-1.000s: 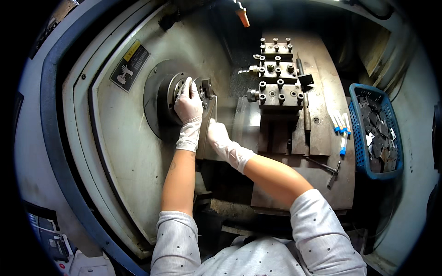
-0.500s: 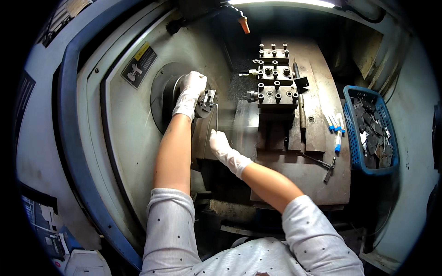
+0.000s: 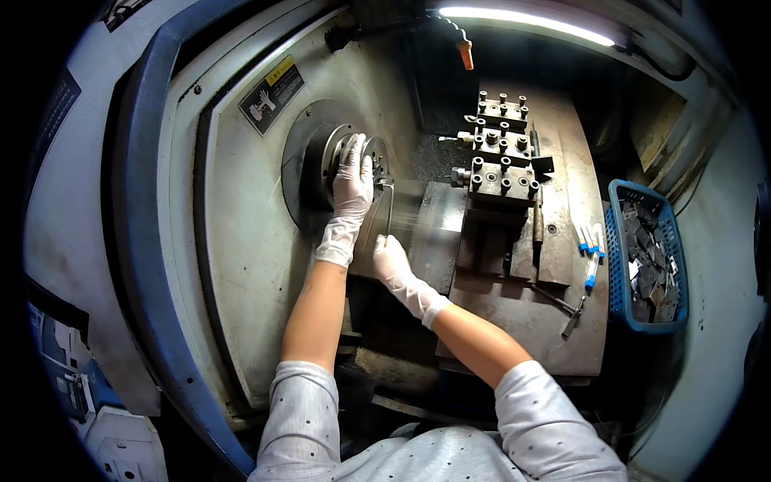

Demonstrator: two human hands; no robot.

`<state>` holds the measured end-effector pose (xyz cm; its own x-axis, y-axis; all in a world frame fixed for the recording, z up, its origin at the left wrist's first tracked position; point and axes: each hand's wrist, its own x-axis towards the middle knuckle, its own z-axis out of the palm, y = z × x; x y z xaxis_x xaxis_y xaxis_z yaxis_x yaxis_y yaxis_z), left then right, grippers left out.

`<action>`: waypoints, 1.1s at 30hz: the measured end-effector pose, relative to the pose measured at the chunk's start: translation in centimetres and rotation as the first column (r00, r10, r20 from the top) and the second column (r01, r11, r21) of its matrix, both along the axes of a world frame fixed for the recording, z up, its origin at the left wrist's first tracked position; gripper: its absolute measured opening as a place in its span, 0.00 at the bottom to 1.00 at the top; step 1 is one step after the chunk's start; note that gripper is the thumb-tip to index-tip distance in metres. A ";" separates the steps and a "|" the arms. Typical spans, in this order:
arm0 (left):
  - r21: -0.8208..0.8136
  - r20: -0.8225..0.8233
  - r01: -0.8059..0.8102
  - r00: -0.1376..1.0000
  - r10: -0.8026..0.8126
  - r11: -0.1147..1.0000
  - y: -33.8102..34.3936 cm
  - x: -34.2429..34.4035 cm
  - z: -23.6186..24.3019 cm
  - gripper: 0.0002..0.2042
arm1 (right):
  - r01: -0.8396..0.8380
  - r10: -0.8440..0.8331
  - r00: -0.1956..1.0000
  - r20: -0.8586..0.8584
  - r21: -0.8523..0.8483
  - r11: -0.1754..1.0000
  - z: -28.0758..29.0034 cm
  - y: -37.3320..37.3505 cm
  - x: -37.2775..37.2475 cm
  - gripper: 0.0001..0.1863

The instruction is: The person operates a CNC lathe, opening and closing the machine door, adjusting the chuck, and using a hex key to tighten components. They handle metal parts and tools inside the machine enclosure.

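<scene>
A round metal lathe chuck (image 3: 325, 157) stands out from the pale machine wall at the left. My left hand (image 3: 353, 183), in a white glove, lies against its front with fingers stretched out and pointing up. Beside it, my gloved right hand (image 3: 392, 265) is closed around the lower end of a hex key (image 3: 390, 210). The key stands nearly upright, and its short bent end meets the fixture on the chuck's face. My left hand partly hides that fixture, so the workpiece cannot be made out.
Tool blocks (image 3: 502, 145) with several upright bolts stand on the metal slide to the right. A T-handled wrench (image 3: 573, 316) and blue-capped tubes (image 3: 593, 269) lie there too. Farther right is a blue basket (image 3: 617, 265) of dark flat pieces. An orange nozzle (image 3: 466, 55) hangs above.
My left hand has gone from curled at the chuck's top to stretched flat against its front. My right hand still grips the hex key. The whole view has shifted slightly.
</scene>
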<state>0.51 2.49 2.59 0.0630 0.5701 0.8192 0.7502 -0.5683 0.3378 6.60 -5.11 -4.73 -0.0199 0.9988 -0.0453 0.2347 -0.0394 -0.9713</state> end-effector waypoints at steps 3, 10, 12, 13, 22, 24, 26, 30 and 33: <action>0.076 -0.021 -0.155 0.987 0.157 0.985 0.0 0.8 -0.1 0.13 | -0.009 0.034 0.988 0.152 -0.164 0.986 -0.3 0.2 0.0 0.18; -0.351 -0.200 -0.164 0.975 0.098 0.922 3.1 -0.6 1.7 0.12 | -0.480 -0.085 0.643 -0.761 -0.488 0.729 8.6 -0.8 1.6 0.14; -0.519 -0.383 -0.225 0.924 0.011 0.824 5.1 -1.3 3.3 0.13 | -0.476 0.137 0.729 -0.671 -0.352 0.806 5.9 0.2 0.9 0.14; -0.557 -0.400 -0.217 0.916 -0.030 0.802 5.7 -0.8 3.8 0.12 | -0.293 0.219 0.934 -0.283 -0.257 0.921 4.3 0.3 0.6 0.15; -0.199 0.050 -0.054 0.997 0.066 0.978 0.5 0.0 0.8 0.13 | -0.429 0.434 0.901 0.024 -0.100 0.898 4.5 1.3 -0.6 0.13; -0.270 0.110 0.090 0.992 -0.062 0.959 1.0 -0.4 0.9 0.13 | -0.296 0.255 0.935 -0.247 -0.146 0.944 2.6 3.1 -1.7 0.16; -0.330 0.156 0.212 0.973 -0.168 0.920 1.6 -1.8 0.4 0.14 | -0.196 0.042 0.849 -0.527 -0.240 0.951 2.2 3.2 -0.2 0.17; -0.347 0.074 0.326 0.944 -0.320 0.879 2.0 -2.8 -0.1 0.16 | -0.057 -0.296 0.683 -0.668 -0.453 0.890 2.6 5.8 3.1 0.16; -0.498 0.136 0.319 0.947 -0.290 0.807 1.2 -1.2 1.2 0.17 | 0.050 -0.169 0.841 -0.514 -0.236 0.970 2.0 9.9 3.5 0.11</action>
<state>-0.70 3.70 3.84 0.2702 0.8633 0.4263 0.5414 -0.5024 0.6741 10.05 4.83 -2.73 0.0092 0.9648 -0.2627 -0.3283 -0.2452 -0.9122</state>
